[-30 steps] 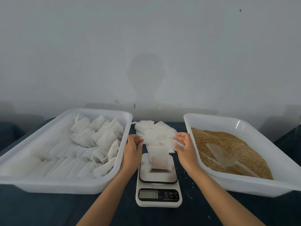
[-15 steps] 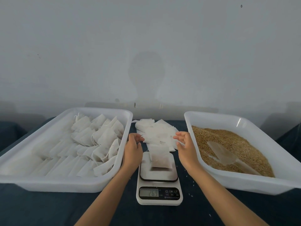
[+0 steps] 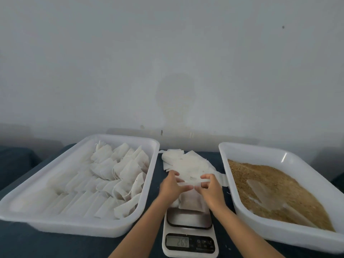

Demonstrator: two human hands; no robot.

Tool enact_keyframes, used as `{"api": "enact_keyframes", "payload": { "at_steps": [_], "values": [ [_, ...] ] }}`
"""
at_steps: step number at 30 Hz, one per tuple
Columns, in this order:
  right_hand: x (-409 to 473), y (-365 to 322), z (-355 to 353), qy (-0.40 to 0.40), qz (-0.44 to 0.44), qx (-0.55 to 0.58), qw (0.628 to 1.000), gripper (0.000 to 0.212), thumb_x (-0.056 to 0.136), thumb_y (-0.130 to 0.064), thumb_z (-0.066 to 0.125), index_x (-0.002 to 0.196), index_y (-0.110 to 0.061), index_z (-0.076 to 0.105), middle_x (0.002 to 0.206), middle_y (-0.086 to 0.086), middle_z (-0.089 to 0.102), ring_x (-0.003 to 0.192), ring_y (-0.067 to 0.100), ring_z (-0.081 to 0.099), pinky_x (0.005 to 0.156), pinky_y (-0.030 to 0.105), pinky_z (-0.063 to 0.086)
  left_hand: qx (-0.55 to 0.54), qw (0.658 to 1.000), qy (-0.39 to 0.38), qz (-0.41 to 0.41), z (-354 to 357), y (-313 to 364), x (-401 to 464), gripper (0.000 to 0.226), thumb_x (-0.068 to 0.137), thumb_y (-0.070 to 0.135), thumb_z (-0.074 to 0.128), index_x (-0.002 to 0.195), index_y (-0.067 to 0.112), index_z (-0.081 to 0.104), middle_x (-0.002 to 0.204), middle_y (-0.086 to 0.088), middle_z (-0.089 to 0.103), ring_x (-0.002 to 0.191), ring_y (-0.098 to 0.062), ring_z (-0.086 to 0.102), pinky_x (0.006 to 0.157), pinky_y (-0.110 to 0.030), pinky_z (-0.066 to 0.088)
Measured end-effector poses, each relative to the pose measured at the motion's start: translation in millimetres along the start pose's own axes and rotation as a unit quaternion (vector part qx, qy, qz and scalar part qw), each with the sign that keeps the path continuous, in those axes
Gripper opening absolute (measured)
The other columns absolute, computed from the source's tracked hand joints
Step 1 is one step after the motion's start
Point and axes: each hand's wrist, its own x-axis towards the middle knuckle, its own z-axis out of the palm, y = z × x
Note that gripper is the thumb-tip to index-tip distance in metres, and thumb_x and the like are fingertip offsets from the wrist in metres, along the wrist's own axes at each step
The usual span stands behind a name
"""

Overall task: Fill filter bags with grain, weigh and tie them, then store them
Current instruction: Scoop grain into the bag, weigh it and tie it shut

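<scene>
A filled filter bag (image 3: 191, 202) lies on the platform of the small white scale (image 3: 189, 220), whose display is lit. My left hand (image 3: 170, 186) and my right hand (image 3: 211, 189) meet over the bag's far top edge. Their fingertips are almost touching, and each pinches that edge. Motion blur hides the exact finger hold. Just behind the hands, a loose pile of empty white filter bags (image 3: 186, 162) lies on the dark table. The right tray (image 3: 260, 152) holds brown grain (image 3: 290, 183), with a translucent scoop (image 3: 264, 190) lying in it.
The left white tray (image 3: 119, 139) holds several filled, tied bags (image 3: 115, 172) in rows, mostly in its far and right part. The scale stands in the narrow gap between the two trays. A plain grey wall rises close behind the table.
Both hands moved inward from either side of the scale and came together on the top of the bag. The view has tilted slightly; the trays and scale have not moved.
</scene>
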Motion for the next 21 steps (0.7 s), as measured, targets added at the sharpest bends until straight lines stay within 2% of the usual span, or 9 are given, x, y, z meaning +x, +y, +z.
{"api": "enact_keyframes", "payload": {
  "at_steps": [2,4,7,9,12,13,15,18,21],
  "values": [
    [0.7,-7.5,0.0,0.009,-0.023,0.006,1.000,0.033,0.084,-0.003,0.067,0.108,-0.016,0.050,0.090,0.006,0.064,0.082,0.010,0.061,0.063,0.011,0.042,0.007,1.000,0.004,0.011,0.8,8.3,-2.5,0.065,0.069,0.035,0.082,0.121,0.020,0.044,0.102,0.006,0.059,0.097,-0.011,0.058,0.088,-0.028,0.048],
    [2.0,-21.3,-1.1,0.007,-0.044,0.015,0.999,0.029,0.084,-0.001,0.065,0.103,-0.017,0.051,0.089,0.007,0.066,0.083,0.012,0.064,0.063,0.013,0.045,0.011,1.000,0.018,0.020,-2.5,17.0,-5.5,0.058,0.069,0.038,0.080,0.115,0.024,0.047,0.097,0.009,0.055,0.093,-0.009,0.056,0.077,-0.021,0.045],
    [5.4,-53.4,0.1,0.011,-0.099,0.014,0.995,0.026,0.083,0.001,0.065,0.095,-0.018,0.052,0.085,0.002,0.065,0.081,0.009,0.063,0.066,0.015,0.048,0.029,0.994,0.068,0.079,-18.4,30.9,-9.8,0.034,0.073,0.040,0.077,0.095,0.026,0.056,0.081,0.015,0.056,0.075,-0.002,0.055,0.057,-0.010,0.034],
    [10.1,-80.5,5.9,0.010,-0.143,0.019,0.989,0.024,0.083,0.000,0.066,0.092,-0.018,0.053,0.082,-0.004,0.064,0.079,0.006,0.061,0.062,0.010,0.045,0.054,0.986,0.112,0.115,-37.2,42.0,-11.1,0.023,0.077,0.036,0.073,0.078,0.023,0.054,0.066,0.013,0.051,0.060,-0.001,0.048,0.049,-0.011,0.031],
    [22.1,-119.8,22.9,0.002,-0.193,0.042,0.980,0.022,0.083,0.002,0.064,0.088,-0.016,0.052,0.084,-0.002,0.064,0.077,0.008,0.060,0.065,0.010,0.044,0.107,0.973,0.166,0.118,-75.8,60.3,-5.4,0.033,0.082,0.031,0.067,0.061,0.021,0.042,0.055,0.008,0.042,0.050,-0.006,0.039,0.042,-0.017,0.026],
    [26.6,-131.0,29.9,0.002,-0.203,0.049,0.978,0.022,0.083,0.003,0.064,0.086,-0.015,0.051,0.085,-0.002,0.063,0.076,0.009,0.059,0.067,0.012,0.044,0.130,0.969,0.180,0.110,-90.7,65.6,-2.4,0.031,0.083,0.030,0.065,0.063,0.020,0.044,0.056,0.007,0.043,0.052,-0.010,0.042,0.042,-0.019,0.024],
    [33.4,-147.4,45.6,-0.002,-0.214,0.052,0.976,0.021,0.084,0.004,0.062,0.086,-0.014,0.051,0.085,-0.003,0.061,0.076,0.010,0.056,0.069,0.015,0.043,0.164,0.966,0.183,0.086,-120.5,70.7,4.7,0.021,0.084,0.028,0.064,0.072,0.017,0.050,0.060,0.006,0.048,0.063,-0.018,0.051,0.048,-0.025,0.030],
    [38.4,-153.6,71.9,-0.025,-0.213,0.023,0.976,0.019,0.088,0.005,0.051,0.094,-0.013,0.051,0.089,-0.004,0.057,0.083,0.010,0.055,0.068,0.010,0.038,0.156,0.975,0.156,0.042,-154.5,60.3,17.0,0.021,0.087,0.023,0.062,0.073,0.014,0.049,0.070,-0.002,0.055,0.071,-0.029,0.065,0.062,-0.033,0.050],
    [36.7,-142.5,94.9,-0.078,-0.215,-0.060,0.972,0.025,0.090,0.006,0.038,0.105,-0.010,0.051,0.102,0.001,0.058,0.096,0.016,0.056,0.079,0.020,0.041,0.138,0.981,0.140,-0.006,-168.9,33.8,28.2,0.020,0.091,0.018,0.057,0.074,0.014,0.047,0.075,-0.003,0.056,0.073,-0.034,0.069,0.065,-0.038,0.057]
  ]
}}
